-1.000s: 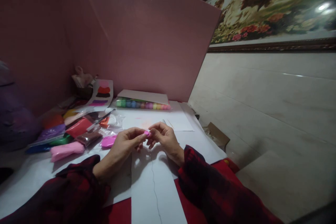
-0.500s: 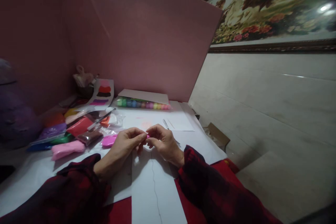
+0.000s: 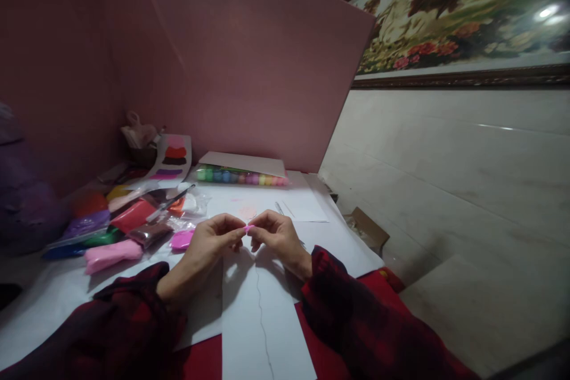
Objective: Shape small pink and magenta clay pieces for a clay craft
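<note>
Between my two hands is a small piece of bright pink modelling clay (image 3: 248,228). My left hand (image 3: 212,238) pinches its left end with thumb and forefinger. The right end sits in the pinch of my right hand (image 3: 276,238). Both hands hover over a white paper strip (image 3: 262,320) with a wavy pencil line running down it. Just left of my left hand lies a bright magenta clay packet (image 3: 182,240). Behind my fingers a pale pink patch (image 3: 247,212) shows on a white sheet.
Several coloured clay packets (image 3: 136,215) are heaped at the left. A clear pack of coloured balls (image 3: 240,176) lies at the back under a white card. A silver tool (image 3: 279,208) rests beyond my right hand. A cardboard box (image 3: 369,228) stands at the right, by the wall.
My fingertips have drawn slightly apart, and more of the pink clay shows between them. The view has shifted a little; the other things lie as before.
</note>
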Demonstrator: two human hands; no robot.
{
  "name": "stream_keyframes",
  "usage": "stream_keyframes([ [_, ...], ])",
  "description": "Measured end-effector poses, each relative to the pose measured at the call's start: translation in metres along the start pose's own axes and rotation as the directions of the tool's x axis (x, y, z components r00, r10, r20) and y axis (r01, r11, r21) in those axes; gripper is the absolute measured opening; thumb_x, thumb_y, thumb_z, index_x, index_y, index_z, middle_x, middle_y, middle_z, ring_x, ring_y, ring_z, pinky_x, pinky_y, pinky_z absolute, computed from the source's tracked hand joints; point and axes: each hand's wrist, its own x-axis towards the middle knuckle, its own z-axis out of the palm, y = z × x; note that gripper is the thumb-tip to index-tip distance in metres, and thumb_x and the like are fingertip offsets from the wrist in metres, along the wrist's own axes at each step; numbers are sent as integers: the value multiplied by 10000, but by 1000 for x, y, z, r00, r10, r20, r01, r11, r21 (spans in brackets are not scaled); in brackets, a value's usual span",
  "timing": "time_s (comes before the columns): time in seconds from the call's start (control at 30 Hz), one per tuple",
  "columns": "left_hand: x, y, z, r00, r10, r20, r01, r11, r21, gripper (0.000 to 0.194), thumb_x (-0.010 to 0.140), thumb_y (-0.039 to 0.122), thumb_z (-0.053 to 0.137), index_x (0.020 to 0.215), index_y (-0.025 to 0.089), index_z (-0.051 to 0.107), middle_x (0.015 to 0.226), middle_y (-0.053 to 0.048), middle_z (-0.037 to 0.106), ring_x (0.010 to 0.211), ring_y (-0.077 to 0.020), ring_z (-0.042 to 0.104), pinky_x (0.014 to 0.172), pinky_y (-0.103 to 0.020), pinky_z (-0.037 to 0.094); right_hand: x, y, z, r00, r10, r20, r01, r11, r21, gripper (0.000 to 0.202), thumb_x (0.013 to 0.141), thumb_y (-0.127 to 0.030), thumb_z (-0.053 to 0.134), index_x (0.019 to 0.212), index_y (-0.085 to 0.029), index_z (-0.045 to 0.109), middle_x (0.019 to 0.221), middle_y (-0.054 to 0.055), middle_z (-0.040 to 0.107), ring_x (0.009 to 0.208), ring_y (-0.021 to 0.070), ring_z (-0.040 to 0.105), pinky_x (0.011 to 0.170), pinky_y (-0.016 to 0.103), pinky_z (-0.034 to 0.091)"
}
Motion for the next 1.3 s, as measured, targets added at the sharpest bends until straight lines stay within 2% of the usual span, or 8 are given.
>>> stream_keyframes([
  [0.13,2,-3,-1,999,17,45,-15,999,-47,242,597,301,823,695,141,669,585,-7,656,505,-114,552,532,-247,446,5,2,-2,994,106,-31,-97,971,219,323,668,-383,781,786,-148,593,553,-23,621,453,106,578,439,223,502],
  [0.37,4,-10,-1,996,-6,94,11,999,-51,362,596,323,830,879,141,697,667,-35,694,505,-133,568,486,-255,446,5,3,-4,986,161,51,-169,942,289,343,644,-398,803,741,-136,603,568,-14,621,442,85,552,422,197,489],
  [0.63,-1,2,3,994,-48,93,46,999,29,296,630,404,791,726,145,682,631,-13,656,491,-104,532,498,-229,425,5,6,-4,990,137,17,-138,967,216,381,711,-489,727,809,-153,576,588,-32,597,428,80,531,402,202,469],
  [0.73,0,-1,1,996,-39,84,35,998,51,314,661,430,767,695,142,647,616,-9,638,482,-101,525,486,-223,410,5,5,-3,996,28,89,-42,988,151,362,703,-420,749,928,-165,625,621,-27,612,493,99,563,454,224,491],
  [0.83,0,-5,0,994,-36,103,33,999,26,340,717,466,714,672,139,631,615,-5,619,482,-96,518,481,-218,402,3,3,-1,994,-63,95,55,995,83,232,732,-341,729,856,-160,652,636,-12,624,535,103,569,475,222,480],
  [0.97,-1,-5,0,993,-51,107,54,998,-21,361,776,485,653,684,136,638,629,-8,623,483,-93,517,485,-217,400,-1,1,0,993,-99,67,100,995,-11,134,771,-259,684,857,-171,633,684,-7,639,586,109,589,525,233,488],
  [1.13,1,-6,-1,993,-39,112,37,999,21,289,718,402,736,703,122,664,560,9,601,470,-85,501,481,-206,363,-5,-2,0,988,-137,76,151,964,-221,93,766,-208,672,827,-175,610,690,0,636,610,131,605,558,260,500],
  [1.3,3,-10,-3,992,-69,106,76,995,-62,282,714,399,744,757,131,668,617,0,632,498,-93,524,504,-216,398,-4,0,-3,971,-230,62,237,908,-345,46,796,-199,649,796,-166,618,731,19,642,629,130,606,589,262,502],
])
